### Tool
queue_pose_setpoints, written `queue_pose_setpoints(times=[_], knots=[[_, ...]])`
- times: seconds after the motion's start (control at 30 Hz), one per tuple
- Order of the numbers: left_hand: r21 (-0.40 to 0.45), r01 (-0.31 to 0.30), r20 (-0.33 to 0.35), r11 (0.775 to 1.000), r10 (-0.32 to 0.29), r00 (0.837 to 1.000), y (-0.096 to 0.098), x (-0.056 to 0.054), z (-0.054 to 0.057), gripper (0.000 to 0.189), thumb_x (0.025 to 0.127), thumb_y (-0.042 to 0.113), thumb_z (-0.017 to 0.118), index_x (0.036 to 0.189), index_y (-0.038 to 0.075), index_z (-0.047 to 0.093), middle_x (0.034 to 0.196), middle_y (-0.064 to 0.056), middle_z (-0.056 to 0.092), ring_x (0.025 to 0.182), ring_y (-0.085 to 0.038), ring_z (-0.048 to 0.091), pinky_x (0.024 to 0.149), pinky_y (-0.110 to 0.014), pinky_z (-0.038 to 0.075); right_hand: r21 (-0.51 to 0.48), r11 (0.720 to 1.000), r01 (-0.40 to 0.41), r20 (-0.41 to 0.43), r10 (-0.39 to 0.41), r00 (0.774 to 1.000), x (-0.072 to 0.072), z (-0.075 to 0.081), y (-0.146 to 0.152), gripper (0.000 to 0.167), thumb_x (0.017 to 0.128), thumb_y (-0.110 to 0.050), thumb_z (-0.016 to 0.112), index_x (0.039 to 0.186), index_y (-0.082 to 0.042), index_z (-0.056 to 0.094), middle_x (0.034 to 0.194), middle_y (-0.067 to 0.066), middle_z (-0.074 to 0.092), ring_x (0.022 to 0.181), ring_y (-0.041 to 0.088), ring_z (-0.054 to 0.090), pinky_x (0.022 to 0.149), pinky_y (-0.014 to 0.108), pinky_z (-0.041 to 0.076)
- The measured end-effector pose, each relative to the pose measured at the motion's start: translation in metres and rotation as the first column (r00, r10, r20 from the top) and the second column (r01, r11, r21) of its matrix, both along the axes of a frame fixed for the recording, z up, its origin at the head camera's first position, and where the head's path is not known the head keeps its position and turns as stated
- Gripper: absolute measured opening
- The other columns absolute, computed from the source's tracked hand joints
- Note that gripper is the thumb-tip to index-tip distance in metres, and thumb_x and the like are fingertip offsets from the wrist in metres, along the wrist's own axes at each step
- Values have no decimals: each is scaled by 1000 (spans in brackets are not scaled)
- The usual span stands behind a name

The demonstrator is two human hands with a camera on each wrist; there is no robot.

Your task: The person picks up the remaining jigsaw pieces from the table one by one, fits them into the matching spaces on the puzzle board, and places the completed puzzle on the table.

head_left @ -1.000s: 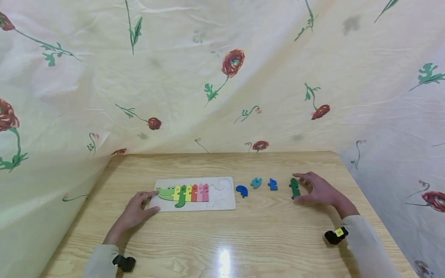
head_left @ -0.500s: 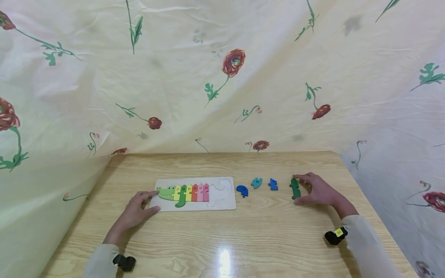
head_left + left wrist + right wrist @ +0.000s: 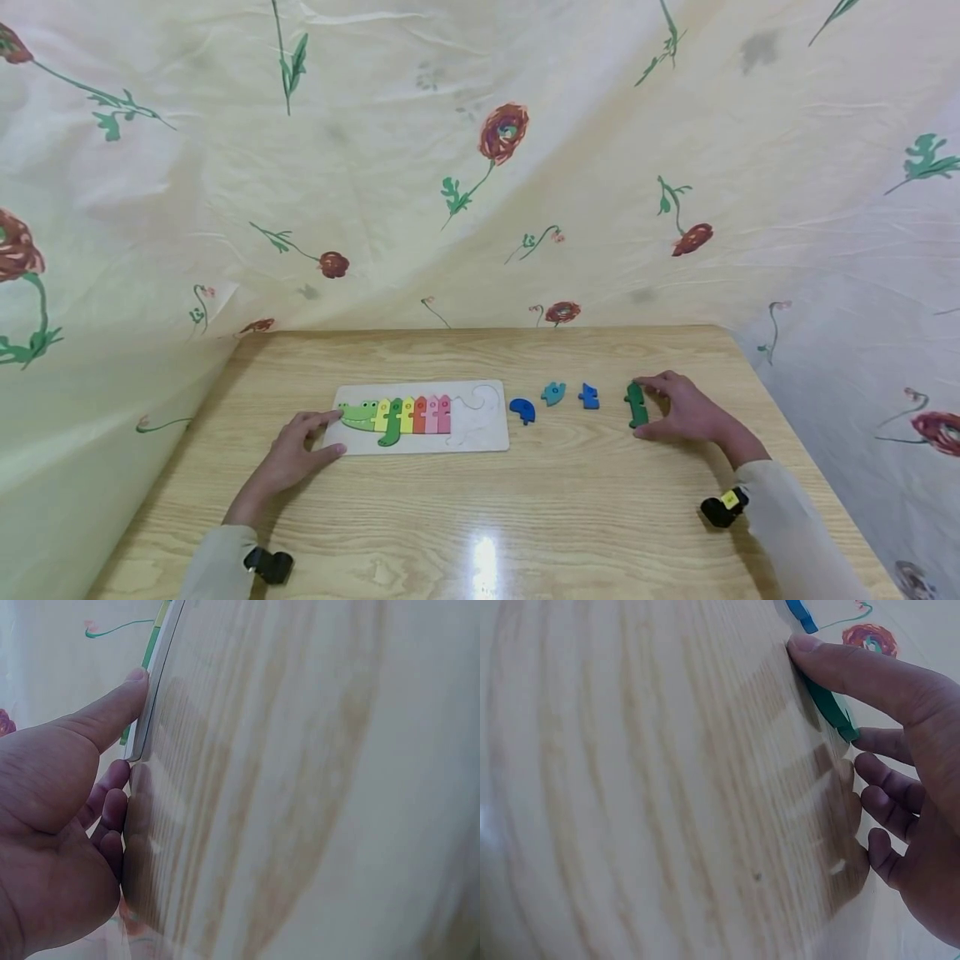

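A white puzzle board (image 3: pixel 420 448) lies on the table, a crocodile's green head and a row of coloured body pieces (image 3: pixel 420 417) set in it. At its left end rests my left hand (image 3: pixel 288 454), index fingertip by the snout and thumb along the near edge. In the left wrist view the straight thumb (image 3: pixel 112 709) lies on the board's edge, other fingers loosely bent. Farther right, my right hand (image 3: pixel 686 408) pinches a dark green puzzle piece (image 3: pixel 636 406) lengthwise, thumb at the near end and index finger at the far end; the right wrist view shows this piece (image 3: pixel 829 705) edge-on.
Between board and right hand lie a dark blue rounded piece (image 3: pixel 522 410), a light blue piece (image 3: pixel 553 393) and a blue piece (image 3: pixel 589 397). Flower-patterned cloth (image 3: pixel 420 183) hangs behind and beside the wooden table (image 3: pixel 480 500). Each wrist wears a small black camera.
The right index finger has closed in on the far end of the green piece. My left hand, the board and the blue pieces stay where they were.
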State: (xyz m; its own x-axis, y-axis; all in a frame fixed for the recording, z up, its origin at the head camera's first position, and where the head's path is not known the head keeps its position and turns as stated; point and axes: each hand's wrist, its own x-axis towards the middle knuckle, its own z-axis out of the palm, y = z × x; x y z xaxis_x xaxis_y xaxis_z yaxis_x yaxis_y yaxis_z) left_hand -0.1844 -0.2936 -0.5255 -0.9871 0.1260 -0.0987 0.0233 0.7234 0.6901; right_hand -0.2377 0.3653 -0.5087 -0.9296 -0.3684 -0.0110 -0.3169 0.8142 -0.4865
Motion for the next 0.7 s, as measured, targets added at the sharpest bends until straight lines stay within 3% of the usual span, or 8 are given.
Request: queue_pose_setpoints(times=[0.43,0.7], knots=[[18,-3,3,1000,3,1000,1,2,0,65,92,34,77,149,14,53,144,-22,44,128,-43,44,104,-65,38,-2,1000,20,-6,-20,1000,1,-1,0,90,76,-54,87,140,1,56,121,17,58,111,34,56,94,56,45],[17,-3,5,1000,3,1000,1,1,0,65,93,36,76,149,14,53,145,-22,44,129,-43,43,105,-65,37,16,1000,21,-30,-20,999,3,9,-3,92,75,-56,87,140,1,55,118,14,60,107,31,57,88,51,48]])
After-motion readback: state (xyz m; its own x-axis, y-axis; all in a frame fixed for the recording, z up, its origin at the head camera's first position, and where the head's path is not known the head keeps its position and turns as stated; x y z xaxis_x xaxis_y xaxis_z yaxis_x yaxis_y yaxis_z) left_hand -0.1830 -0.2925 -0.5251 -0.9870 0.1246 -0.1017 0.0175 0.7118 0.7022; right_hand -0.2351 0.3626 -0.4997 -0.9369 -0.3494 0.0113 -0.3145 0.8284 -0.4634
